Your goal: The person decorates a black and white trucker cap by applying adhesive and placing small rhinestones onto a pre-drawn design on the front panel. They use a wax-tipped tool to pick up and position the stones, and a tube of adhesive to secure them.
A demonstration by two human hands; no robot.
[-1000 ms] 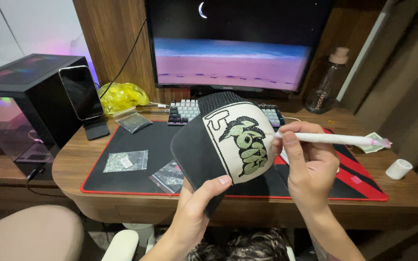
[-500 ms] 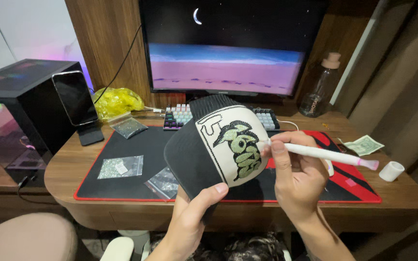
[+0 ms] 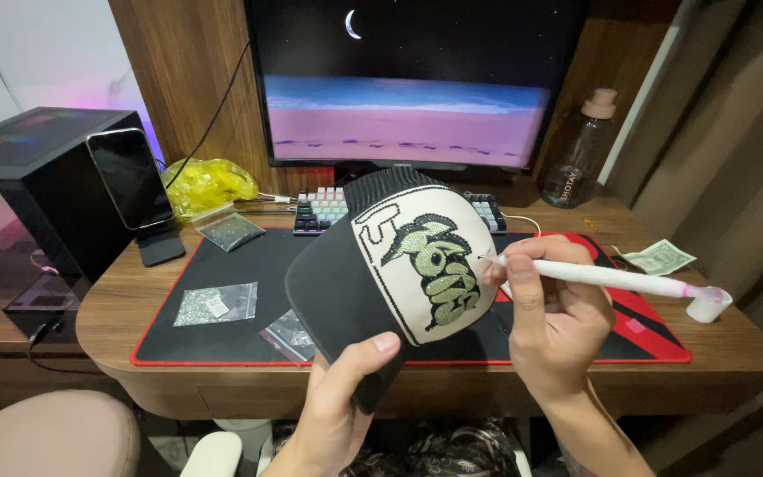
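Two hands at work above the tabletop [image 3: 117, 309]. Left hand [image 3: 337, 402] closed on the brim of a black cap [image 3: 337, 291], thumb on top, fingers hidden beneath; cap held up in the air in front of the monitor [image 3: 417, 79], well clear of the black desk mat [image 3: 222, 265]. Cream front panel [image 3: 408, 291] faces the camera, tilted, bearing a green studded design [image 3: 439, 269].

Right hand [image 3: 554, 322] curled shut round a white pen-like tool [image 3: 602, 276], pencil grip; tip touching or just off the panel's right edge, hard to tell which.

Handling, as judged: cap light, crown soft and likely to dent under pressure; brim is the stiff part, so the present hold there looks the sound one. The studs appear small and probably easily knocked loose, so better to keep fingers off the design. Tool is slim, light, needs only fingertip force.

Nearby: clear bags of tiny stones [image 3: 218, 303] on the mat, keyboard [image 3: 320, 210] behind, phone on stand [image 3: 132, 181], bottle [image 3: 580, 150], banknote [image 3: 660, 257].
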